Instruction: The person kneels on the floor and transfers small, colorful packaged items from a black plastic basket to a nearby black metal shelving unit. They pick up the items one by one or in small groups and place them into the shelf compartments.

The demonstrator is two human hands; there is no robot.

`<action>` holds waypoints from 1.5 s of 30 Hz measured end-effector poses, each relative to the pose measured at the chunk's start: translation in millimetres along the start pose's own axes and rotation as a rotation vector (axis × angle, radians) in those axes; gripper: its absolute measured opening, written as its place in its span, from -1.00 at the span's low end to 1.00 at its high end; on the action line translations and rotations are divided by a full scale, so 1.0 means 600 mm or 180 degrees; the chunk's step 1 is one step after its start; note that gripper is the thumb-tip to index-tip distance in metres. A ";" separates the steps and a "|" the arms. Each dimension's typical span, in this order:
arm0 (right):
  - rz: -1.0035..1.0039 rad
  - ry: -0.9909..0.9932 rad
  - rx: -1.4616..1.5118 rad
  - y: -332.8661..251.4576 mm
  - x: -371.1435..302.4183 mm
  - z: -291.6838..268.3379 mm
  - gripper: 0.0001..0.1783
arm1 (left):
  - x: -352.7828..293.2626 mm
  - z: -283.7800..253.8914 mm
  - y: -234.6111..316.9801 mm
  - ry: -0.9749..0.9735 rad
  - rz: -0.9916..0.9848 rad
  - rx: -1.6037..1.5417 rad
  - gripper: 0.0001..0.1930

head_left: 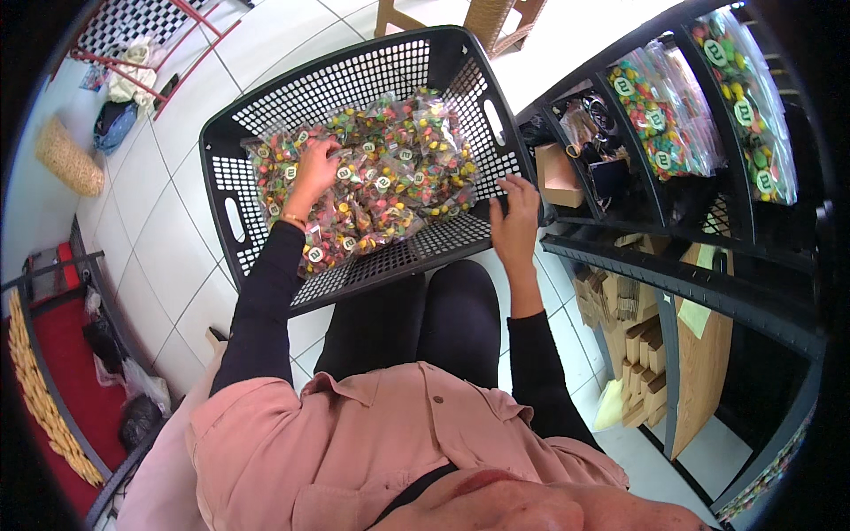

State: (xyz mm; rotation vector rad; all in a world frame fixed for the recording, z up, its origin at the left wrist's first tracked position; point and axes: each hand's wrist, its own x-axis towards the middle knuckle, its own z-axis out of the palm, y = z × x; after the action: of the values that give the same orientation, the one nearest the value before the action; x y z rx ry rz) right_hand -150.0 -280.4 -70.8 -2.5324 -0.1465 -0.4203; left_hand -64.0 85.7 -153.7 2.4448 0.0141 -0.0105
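Partly hidden, candy bags (381, 168) beneath left fingers (328, 145)

The view looks from the person's head steeply down, over the pink buttoned cloth shirt (398, 425), into the black rectangular plastic basket (398, 265). It is quite near, with strongly bent edges.

Upper centre: black lattice crate (452, 239), clear sweet bags (390, 177) heaped inside. Right: black rack (682, 288), similar bags (660, 115).
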 end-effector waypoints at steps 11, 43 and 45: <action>0.0438 -0.0568 -0.0577 -0.010 0.009 0.009 -0.73 | 0.087 0.190 -0.052 -0.0802 0.0484 0.0054 -0.76; 0.1207 -0.0420 0.2895 -0.064 0.005 -0.040 -0.28 | -0.089 0.013 0.322 -0.0475 0.0003 -0.2920 -0.83; 0.0986 -0.0671 0.2768 -0.072 0.002 -0.071 -0.32 | -0.108 0.014 0.348 -0.0536 0.0383 -0.3019 -0.83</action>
State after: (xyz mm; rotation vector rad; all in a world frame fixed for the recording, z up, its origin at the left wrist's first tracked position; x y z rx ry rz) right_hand -168.2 -267.5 -14.3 -1.6887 -0.0042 0.0480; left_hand -126.1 -80.2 -25.1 1.4875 -0.1658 -0.1264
